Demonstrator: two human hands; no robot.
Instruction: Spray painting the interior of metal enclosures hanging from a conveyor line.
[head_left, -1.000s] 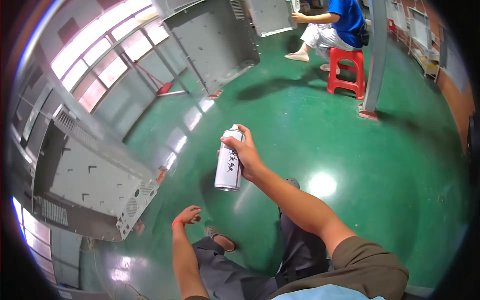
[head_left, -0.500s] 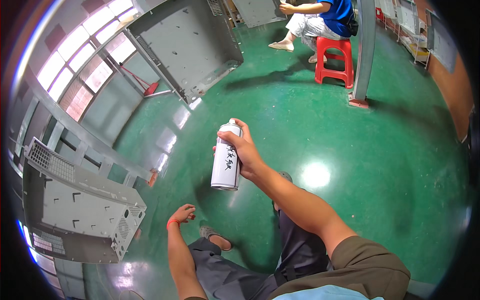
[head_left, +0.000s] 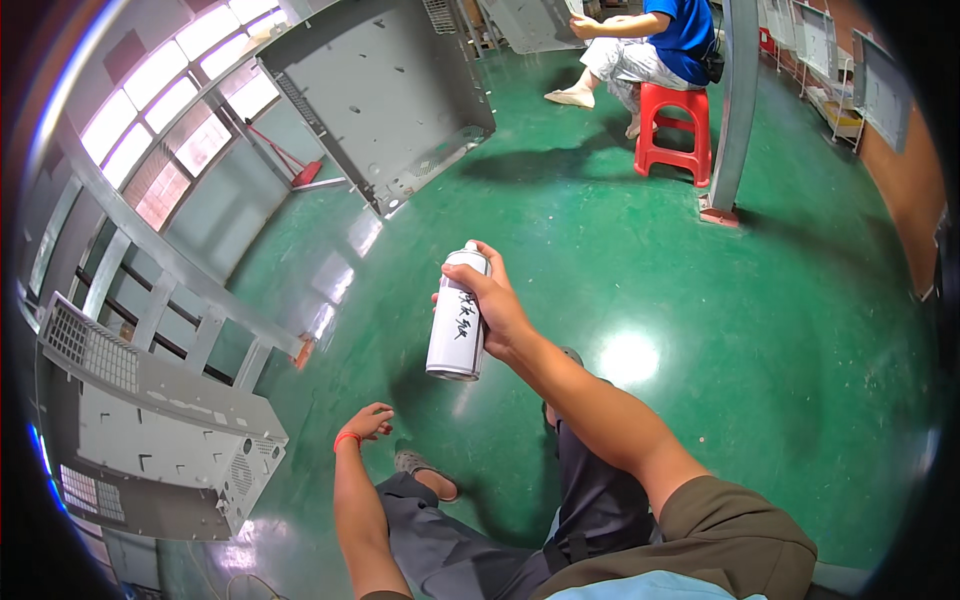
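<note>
My right hand is wrapped round a white spray can with dark handwriting on its side and a white nozzle on top. The can is held out ahead of me above the green floor, nearly upright, its top tipped slightly right. One finger reaches up beside the nozzle; whether it presses is unclear. Lower and to the left, my left hand hangs empty with its fingers loosely bent and apart, a red band round the wrist. Nearest to that hand on the left is a grey sheet-metal housing with vent holes and slots.
A larger grey metal housing stands ahead. Beyond it to the right, a person in blue sits on a red stool beside a grey post. A red broom leans near the windows; racks with panels line the right.
The near-left housing sits slightly lower and further left, while the far housing, stool and post appear slightly lower and to the right. My right hand keeps its grip on the can.
</note>
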